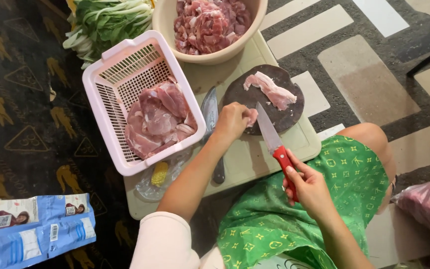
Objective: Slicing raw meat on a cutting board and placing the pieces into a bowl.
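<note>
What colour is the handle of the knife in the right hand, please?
Red; the knife handle shows best in the head view, gripped by the right hand.

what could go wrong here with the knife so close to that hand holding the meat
The red-handled knife in the right hand has its blade right beside the left hand, which pinches a small piece of meat; a slip could nick the fingers. The round dark cutting board lies on a tray on the floor and might shift. A second knife lies under the left forearm.
</note>
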